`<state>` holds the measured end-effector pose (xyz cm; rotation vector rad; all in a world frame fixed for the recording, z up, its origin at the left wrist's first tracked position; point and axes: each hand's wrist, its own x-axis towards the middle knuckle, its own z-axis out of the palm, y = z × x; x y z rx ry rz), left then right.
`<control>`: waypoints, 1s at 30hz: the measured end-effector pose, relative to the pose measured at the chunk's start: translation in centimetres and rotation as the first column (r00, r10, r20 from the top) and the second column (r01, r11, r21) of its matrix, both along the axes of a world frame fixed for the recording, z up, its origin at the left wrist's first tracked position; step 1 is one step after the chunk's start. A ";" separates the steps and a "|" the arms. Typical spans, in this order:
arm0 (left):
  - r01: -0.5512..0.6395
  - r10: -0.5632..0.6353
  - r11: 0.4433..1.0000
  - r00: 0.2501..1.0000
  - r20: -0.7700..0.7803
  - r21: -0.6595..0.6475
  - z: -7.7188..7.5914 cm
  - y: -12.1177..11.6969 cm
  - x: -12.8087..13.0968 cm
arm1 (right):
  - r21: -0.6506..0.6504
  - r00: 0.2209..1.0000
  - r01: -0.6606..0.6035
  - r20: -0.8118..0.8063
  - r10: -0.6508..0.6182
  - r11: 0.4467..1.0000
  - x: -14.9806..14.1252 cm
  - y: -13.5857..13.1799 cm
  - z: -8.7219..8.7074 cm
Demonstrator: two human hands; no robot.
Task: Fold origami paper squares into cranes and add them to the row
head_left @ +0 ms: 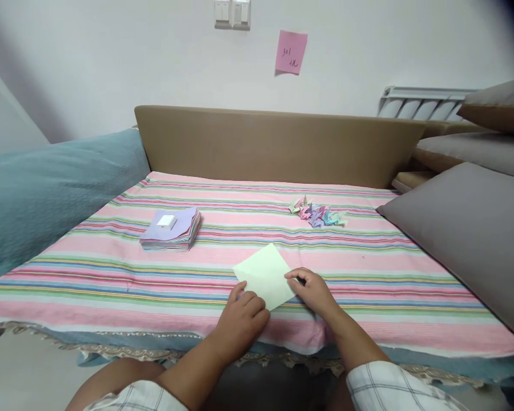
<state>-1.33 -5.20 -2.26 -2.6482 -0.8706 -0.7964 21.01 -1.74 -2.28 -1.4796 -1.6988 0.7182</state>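
A pale green square sheet of paper [265, 271] lies on the striped cloth, turned so that one corner points away from me. The right corner is pinched between the thumb and index finger of my right hand [310, 288]. My left hand [245, 319] rests at the sheet's near left edge, its fingers curled and the thumb against the paper; what is under the fingers is hidden. Farther off to the left sits a stack of coloured paper [171, 228], topped by a small white block [167, 221]. Several small folded paper figures [317, 214] lie in a cluster at the back right.
Pink striped cloth [240, 211] covers the seat, with its front edge close to me. A brown backrest [274, 142] stands behind it. Grey cushions [462, 228] are piled at the right, and a blue-covered armrest [64, 194] bounds the left side.
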 end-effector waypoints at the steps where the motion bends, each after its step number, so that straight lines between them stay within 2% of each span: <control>1: -0.015 0.015 1.000 1.000 0.005 0.015 0.1 0.2 -0.2 | -0.020 0.999 0.028 -0.023 -0.028 0.999 0.0 0.0 0.0; 6: -0.118 0.117 0.991 0.993 0.024 0.061 0.3 1.4 -1.6 | -0.110 0.993 0.060 -0.096 -0.071 0.992 0.1 -0.3 0.3; 12: -0.277 0.278 0.961 0.960 0.036 -0.017 0.8 2.5 -3.0 | -0.188 0.992 -0.068 -0.119 0.046 0.980 -0.2 -1.1 1.3; 16: -0.288 0.299 0.947 0.952 0.065 -0.143 0.9 3.1 -3.8 | -0.120 0.993 -0.121 -0.027 0.119 0.985 -0.2 -1.2 1.5; 19: -0.251 0.273 0.943 0.959 0.073 -0.220 1.0 3.4 -4.4 | -0.001 0.992 -0.054 0.114 0.054 0.999 0.2 -0.8 1.0; 21: -0.244 0.268 0.940 0.960 0.076 -0.237 1.1 3.6 -4.8 | 0.128 0.981 -0.021 0.194 -0.005 0.992 0.5 -0.5 0.5; 23: -0.242 0.268 0.938 0.960 0.076 -0.247 1.2 3.6 -5.1 | 0.199 0.972 -0.014 0.231 -0.033 0.980 0.7 -0.3 0.1; 27: -0.244 0.273 0.929 0.960 0.067 -0.278 1.5 3.6 -5.5 | 0.200 0.962 -0.116 0.267 0.059 0.973 0.7 -0.4 -0.4; 30: -0.246 0.276 0.923 0.959 0.064 -0.297 1.6 3.7 -5.7 | 0.174 0.951 -0.145 0.295 0.089 0.974 0.5 -0.5 -0.5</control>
